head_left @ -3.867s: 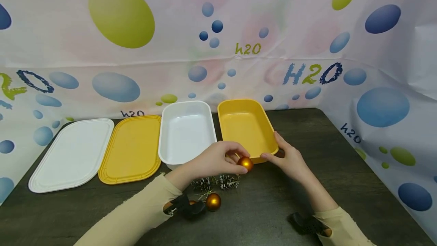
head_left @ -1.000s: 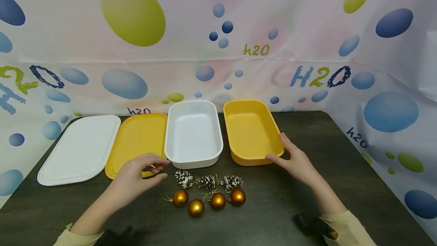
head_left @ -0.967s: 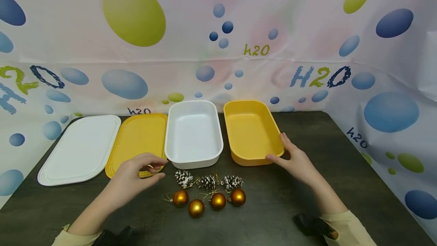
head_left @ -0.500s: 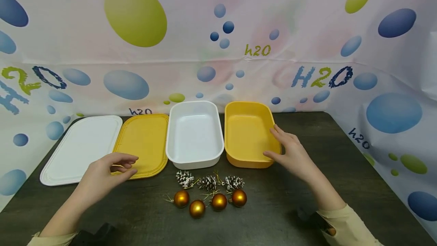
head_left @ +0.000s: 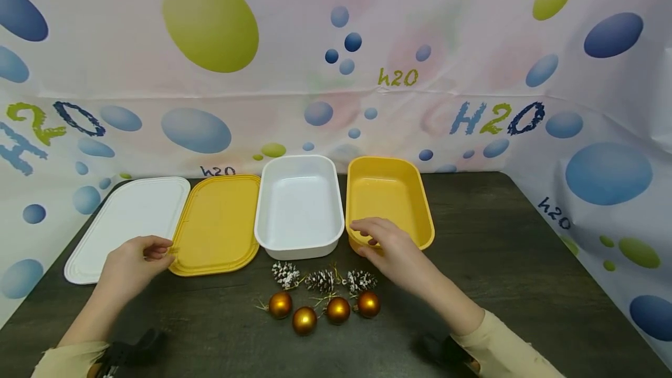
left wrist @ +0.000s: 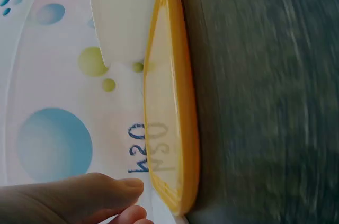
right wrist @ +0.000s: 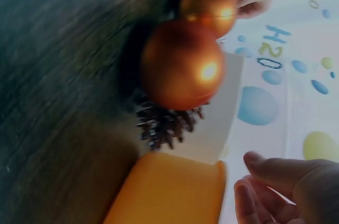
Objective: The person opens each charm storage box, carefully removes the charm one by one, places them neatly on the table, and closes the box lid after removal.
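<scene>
My left hand (head_left: 128, 267) is over the near end of the white lid (head_left: 131, 209), its fingertips close to the corner of the yellow lid (head_left: 216, 226). In the left wrist view its thumb (left wrist: 106, 195) appears beside the yellow lid with nothing gripped. My right hand (head_left: 401, 258) hovers at the front of the yellow container (head_left: 380, 191), fingers loosely bent and holding nothing. Just left of that hand lie three frosted pine cones (head_left: 320, 280). Several orange-gold Christmas baubles (head_left: 304, 321) form a row in front of them; one bauble (right wrist: 183, 65) looms large in the right wrist view.
A white container (head_left: 300, 209) stands between the yellow lid and the yellow container. Behind everything hangs a backdrop (head_left: 283, 28) printed with bubbles. The dark table (head_left: 525, 273) extends to the right.
A bauble held by my left hand earlier now lies in the row. The left hand has moved left toward the lids. My right hand has left the yellow container's right rim and shifted left.
</scene>
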Demonstrator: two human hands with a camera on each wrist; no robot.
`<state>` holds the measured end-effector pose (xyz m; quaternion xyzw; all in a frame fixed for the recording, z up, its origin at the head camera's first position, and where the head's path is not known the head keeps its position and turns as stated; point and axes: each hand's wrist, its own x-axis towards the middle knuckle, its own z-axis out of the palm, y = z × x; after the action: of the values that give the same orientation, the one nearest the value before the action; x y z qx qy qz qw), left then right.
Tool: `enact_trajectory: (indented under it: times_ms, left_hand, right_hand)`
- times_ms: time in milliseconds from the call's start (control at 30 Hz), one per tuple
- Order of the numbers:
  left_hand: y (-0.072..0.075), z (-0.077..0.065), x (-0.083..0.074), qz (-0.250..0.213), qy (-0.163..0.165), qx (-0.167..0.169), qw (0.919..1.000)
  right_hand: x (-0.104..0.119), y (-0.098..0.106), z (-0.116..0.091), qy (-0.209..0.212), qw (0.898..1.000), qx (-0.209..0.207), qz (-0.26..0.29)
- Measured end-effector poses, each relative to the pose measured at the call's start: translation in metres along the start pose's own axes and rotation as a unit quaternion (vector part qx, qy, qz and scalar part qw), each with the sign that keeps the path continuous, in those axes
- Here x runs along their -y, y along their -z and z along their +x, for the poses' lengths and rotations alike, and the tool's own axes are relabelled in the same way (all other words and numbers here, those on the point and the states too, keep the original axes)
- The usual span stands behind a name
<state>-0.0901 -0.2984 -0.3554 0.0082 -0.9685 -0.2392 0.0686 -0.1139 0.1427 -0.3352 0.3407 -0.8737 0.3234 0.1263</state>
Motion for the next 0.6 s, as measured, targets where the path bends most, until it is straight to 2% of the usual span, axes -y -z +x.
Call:
enact_trajectory:
  times_ms: [267, 400, 600]
  left_hand:
    - [0.000, 0.003, 0.013, 0.019, 0.029, -0.004, 0.9994]
    - [0.001, 0.004, 0.018, 0.022, 0.038, 0.013, 0.9990]
    - [0.000, 0.005, 0.021, 0.027, 0.035, 0.027, 0.9987]
  right_hand:
    - [-0.008, -0.007, 0.004, -0.002, 0.999, 0.009, -0.031]
    - [-0.010, -0.005, 0.005, 0.006, 0.999, 0.009, -0.037]
    - [-0.012, -0.001, 0.001, -0.031, 0.999, 0.012, -0.039]
